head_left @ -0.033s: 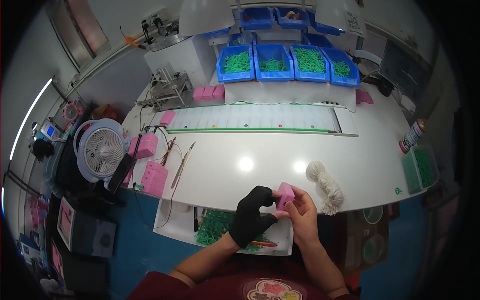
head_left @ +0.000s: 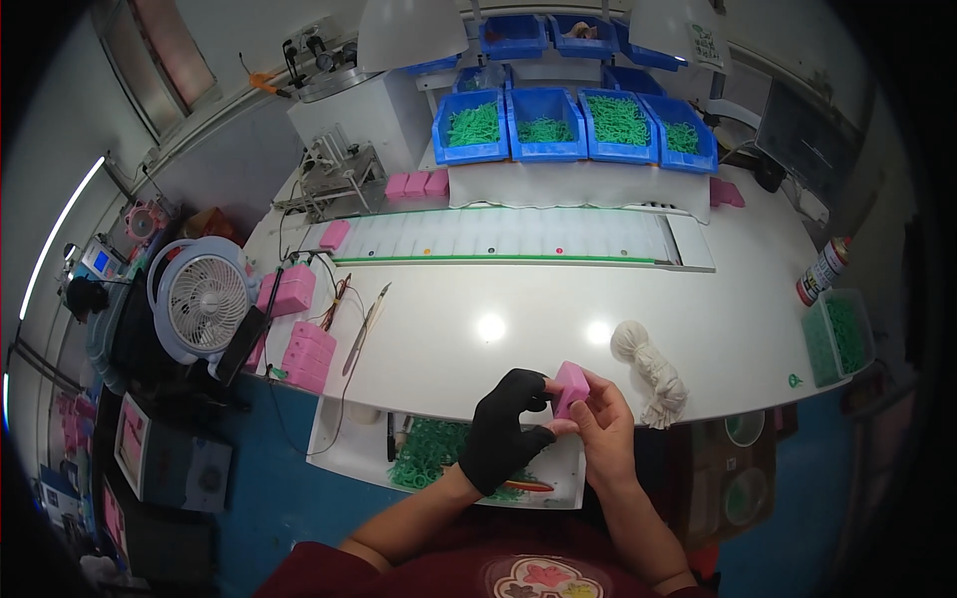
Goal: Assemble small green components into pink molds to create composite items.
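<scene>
A pink block, looking like a rubber mould, is held up between my hands at the table's front edge. My left hand, in a black glove with bare fingertips, grips it from the left with thumb and finger. My right hand, bare, closes round its right side, the thumb on its near face. Beneath my left hand, a white drawer or tray holds a heap of small green pieces and a tool with a red and yellow handle.
Stacked pink blocks and tweezers lie at left beside a fan. Bundled white cloth lies right of my hands. Blue bins with green pieces stand behind; a spray can and clear tub stand far right.
</scene>
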The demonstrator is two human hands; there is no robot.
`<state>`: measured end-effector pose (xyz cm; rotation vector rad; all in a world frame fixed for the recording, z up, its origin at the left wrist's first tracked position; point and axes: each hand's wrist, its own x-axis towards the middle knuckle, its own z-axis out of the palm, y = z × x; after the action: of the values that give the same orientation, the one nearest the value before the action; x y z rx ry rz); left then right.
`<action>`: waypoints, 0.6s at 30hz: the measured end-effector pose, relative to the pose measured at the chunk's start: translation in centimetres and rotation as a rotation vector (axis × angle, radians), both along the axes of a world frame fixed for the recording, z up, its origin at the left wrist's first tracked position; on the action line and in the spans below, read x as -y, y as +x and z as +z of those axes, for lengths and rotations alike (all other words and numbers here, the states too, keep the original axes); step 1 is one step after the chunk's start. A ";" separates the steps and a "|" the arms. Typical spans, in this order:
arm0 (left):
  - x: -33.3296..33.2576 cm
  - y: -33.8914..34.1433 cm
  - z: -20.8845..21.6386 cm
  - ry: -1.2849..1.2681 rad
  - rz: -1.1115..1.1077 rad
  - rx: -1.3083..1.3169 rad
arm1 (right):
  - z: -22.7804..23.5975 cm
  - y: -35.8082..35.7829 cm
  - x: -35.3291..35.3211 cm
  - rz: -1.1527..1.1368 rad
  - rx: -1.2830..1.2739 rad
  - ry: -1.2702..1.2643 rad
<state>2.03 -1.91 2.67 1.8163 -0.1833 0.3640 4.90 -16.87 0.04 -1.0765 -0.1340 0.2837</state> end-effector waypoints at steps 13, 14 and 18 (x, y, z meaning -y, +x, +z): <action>-0.3 1.3 0.0 -0.103 0.025 -0.268 | 0.0 0.8 -0.4 -0.004 -0.057 0.026; -0.1 1.3 0.0 -0.108 0.017 -0.271 | -0.2 0.8 -0.1 -0.012 -0.059 0.020; 0.5 1.0 0.5 -0.072 0.067 -0.296 | -0.6 0.5 0.1 0.021 -0.042 -0.059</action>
<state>3.00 -2.39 3.16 1.7841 0.0965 0.1429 5.44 -16.92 -0.51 -1.1277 -0.0993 0.3304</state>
